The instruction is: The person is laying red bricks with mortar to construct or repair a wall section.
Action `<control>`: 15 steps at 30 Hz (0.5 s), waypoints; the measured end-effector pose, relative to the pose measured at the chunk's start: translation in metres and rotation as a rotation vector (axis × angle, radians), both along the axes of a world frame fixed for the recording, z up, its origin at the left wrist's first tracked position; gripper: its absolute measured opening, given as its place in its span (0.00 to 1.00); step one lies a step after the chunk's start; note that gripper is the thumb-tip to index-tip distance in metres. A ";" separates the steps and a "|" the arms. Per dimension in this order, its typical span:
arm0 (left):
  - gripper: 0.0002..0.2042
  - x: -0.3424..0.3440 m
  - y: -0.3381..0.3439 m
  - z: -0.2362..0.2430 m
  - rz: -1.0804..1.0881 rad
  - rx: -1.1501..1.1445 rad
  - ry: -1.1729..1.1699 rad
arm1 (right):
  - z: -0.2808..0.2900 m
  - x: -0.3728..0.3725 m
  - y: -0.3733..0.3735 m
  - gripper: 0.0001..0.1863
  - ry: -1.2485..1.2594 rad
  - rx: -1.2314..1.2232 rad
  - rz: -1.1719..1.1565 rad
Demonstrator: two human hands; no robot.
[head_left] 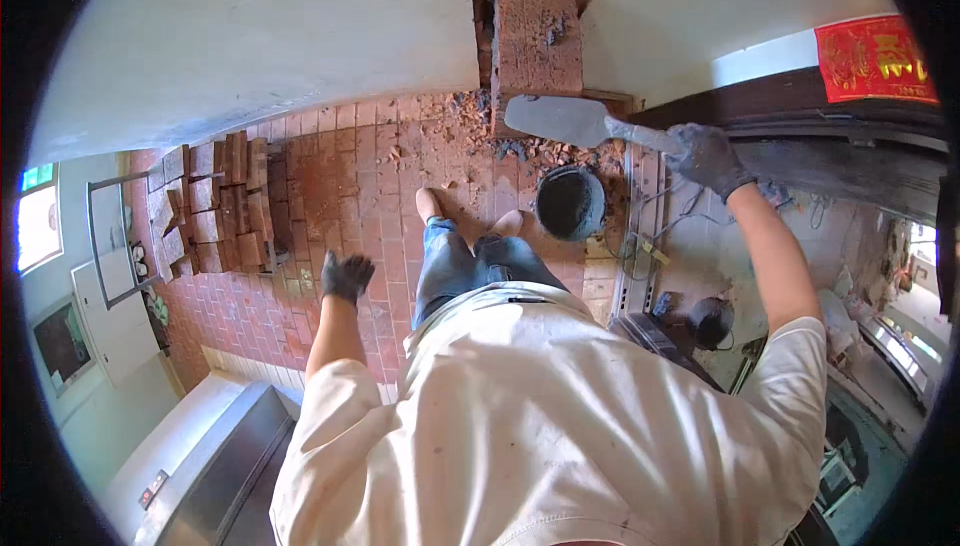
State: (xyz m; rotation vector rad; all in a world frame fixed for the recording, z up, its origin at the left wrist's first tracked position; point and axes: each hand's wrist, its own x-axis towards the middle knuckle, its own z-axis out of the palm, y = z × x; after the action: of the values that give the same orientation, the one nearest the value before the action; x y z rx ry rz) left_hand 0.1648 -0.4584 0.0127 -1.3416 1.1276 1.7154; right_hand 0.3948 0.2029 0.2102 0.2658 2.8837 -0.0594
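Note:
My right hand (705, 158), in a dark glove, is closed round the handle of a trowel (556, 119). The long grey blade points left, across the near end of a red brick pier (538, 41); whether they touch I cannot tell. A grey smear of mortar (553, 28) lies on the pier's top. Below the trowel, a black bucket (570, 203) stands by my feet; its inside is dark. My left hand (347, 276), gloved too, hangs open over the tiled floor with nothing in it, right of a stack of bricks (208, 208).
Broken brick bits (455, 131) litter the red tiles round the pier. To the right run a metal door track (640, 211) and cables, with a second dark bucket (711, 322) beyond. A metal frame (100, 241) stands left of the bricks. Pale walls (290, 36) flank the pier.

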 end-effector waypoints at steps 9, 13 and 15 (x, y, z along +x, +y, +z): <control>0.42 0.097 -0.100 0.021 0.245 -0.181 -0.096 | -0.027 -0.017 -0.017 0.17 0.010 -0.329 -0.021; 0.40 0.092 -0.088 0.016 0.172 -0.104 -0.063 | -0.017 -0.043 0.004 0.15 -0.293 -0.651 -0.238; 0.40 0.082 -0.081 0.013 0.124 -0.054 -0.023 | -0.006 -0.051 0.017 0.13 -0.369 -0.840 -0.337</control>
State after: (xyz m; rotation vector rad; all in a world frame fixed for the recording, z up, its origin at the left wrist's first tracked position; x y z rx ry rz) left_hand 0.2470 -0.5397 0.0257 -1.4884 1.1057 1.7635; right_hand 0.3439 0.2197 0.2043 0.5128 2.1792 -1.1062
